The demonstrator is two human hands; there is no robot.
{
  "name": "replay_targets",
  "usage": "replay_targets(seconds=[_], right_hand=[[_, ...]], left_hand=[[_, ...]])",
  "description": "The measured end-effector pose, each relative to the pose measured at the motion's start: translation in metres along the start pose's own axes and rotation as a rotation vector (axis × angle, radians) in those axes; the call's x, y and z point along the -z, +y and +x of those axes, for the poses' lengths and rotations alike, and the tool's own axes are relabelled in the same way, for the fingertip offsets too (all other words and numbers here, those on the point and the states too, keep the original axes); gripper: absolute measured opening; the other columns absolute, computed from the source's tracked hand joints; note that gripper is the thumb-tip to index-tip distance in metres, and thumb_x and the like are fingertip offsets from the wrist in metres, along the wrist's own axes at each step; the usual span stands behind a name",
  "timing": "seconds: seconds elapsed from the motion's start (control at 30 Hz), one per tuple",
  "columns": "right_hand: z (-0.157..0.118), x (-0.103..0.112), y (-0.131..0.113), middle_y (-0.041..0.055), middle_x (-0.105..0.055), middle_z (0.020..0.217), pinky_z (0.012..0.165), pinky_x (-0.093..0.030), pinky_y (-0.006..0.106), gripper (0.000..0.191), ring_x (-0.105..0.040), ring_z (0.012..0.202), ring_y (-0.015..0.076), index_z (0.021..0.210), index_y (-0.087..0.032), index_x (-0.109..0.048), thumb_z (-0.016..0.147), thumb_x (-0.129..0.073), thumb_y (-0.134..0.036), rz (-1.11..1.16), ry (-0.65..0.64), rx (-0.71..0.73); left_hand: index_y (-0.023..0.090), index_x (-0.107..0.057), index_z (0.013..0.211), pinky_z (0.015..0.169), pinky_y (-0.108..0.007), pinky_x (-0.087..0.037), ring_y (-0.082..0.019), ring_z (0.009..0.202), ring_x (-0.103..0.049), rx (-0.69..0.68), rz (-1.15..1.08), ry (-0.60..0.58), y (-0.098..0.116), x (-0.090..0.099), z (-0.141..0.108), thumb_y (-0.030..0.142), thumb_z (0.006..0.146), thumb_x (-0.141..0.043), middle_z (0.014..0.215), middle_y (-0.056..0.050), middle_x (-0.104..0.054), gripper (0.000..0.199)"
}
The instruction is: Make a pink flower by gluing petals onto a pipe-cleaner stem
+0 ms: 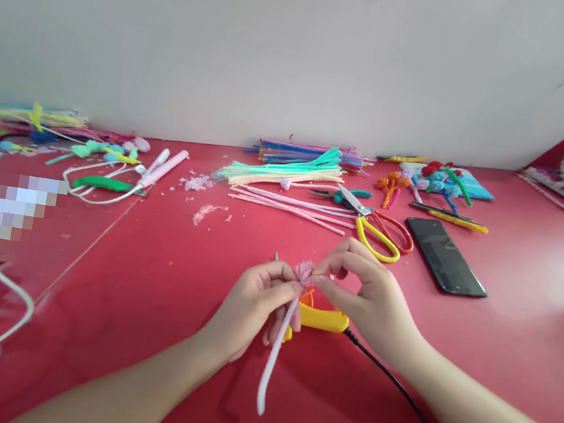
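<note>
Pinching pale pink stem (270, 369), hanging below fingers, in left hand (258, 301); nipping pink tuft (304, 269) at its top with right hand (373, 289), thumb to forefinger. Judging partway: seeing tuft bunched, presuming some shaping left. Noting yellow corded tool (325, 319) just behind fingers, scissors (364, 212) farther beyond.

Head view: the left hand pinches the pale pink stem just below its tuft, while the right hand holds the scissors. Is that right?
Not quite. In the head view, the right hand pinches at the tuft; the scissors lie on the table beyond it. The rest stands.
</note>
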State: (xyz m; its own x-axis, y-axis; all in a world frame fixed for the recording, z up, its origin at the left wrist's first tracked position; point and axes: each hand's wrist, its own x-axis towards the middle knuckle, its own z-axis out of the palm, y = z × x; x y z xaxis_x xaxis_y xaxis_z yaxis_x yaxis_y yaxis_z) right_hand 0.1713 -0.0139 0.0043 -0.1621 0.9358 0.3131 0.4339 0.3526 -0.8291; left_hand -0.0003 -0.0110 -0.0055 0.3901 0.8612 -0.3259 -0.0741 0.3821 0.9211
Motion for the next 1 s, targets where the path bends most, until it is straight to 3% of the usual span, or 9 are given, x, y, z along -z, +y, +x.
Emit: replay_targets(seconds=[0.5, 0.77, 1.0], right_hand=[[-0.004, -0.0032, 0.0052, 0.0025, -0.054, 0.08, 0.072, -0.044, 0.033, 0.006, -0.053, 0.077, 0.017, 0.08, -0.021, -0.06, 0.083, -0.058, -0.016, -0.214, 0.095, 0.216], [-0.006, -0.0018, 0.0056, 0.0039, -0.055, 0.083, 0.071, -0.04, 0.035, 0.008, -0.053, 0.076, 0.017, 0.089, -0.022, -0.061, 0.084, -0.057, -0.016, -0.446, 0.16, 0.43], [-0.0059, -0.0015, 0.0055, 0.0038, -0.055, 0.082, 0.073, -0.039, 0.034, 0.007, -0.053, 0.077, 0.0166, 0.086, -0.02, -0.061, 0.085, -0.056, -0.015, -0.496, 0.154, 0.469]], left_hand=[[0.016, -0.053, 0.072, 0.028, -0.013, -0.029, -0.005, 0.029, -0.041, -0.033, 0.006, -0.016, -0.0008, 0.0008, -0.0013, 0.026, 0.084, -0.055, 0.047, 0.002, -0.061, 0.015], [0.017, -0.051, 0.07, 0.028, -0.014, -0.031, -0.006, 0.029, -0.042, -0.035, 0.024, 0.016, -0.0007, 0.0012, -0.0009, 0.028, 0.082, -0.057, 0.046, 0.001, -0.061, 0.018], [0.017, -0.051, 0.07, 0.03, -0.014, -0.033, -0.006, 0.03, -0.043, -0.061, 0.06, -0.001, -0.0014, 0.003, -0.0014, 0.029, 0.083, -0.057, 0.047, 0.001, -0.061, 0.019]])
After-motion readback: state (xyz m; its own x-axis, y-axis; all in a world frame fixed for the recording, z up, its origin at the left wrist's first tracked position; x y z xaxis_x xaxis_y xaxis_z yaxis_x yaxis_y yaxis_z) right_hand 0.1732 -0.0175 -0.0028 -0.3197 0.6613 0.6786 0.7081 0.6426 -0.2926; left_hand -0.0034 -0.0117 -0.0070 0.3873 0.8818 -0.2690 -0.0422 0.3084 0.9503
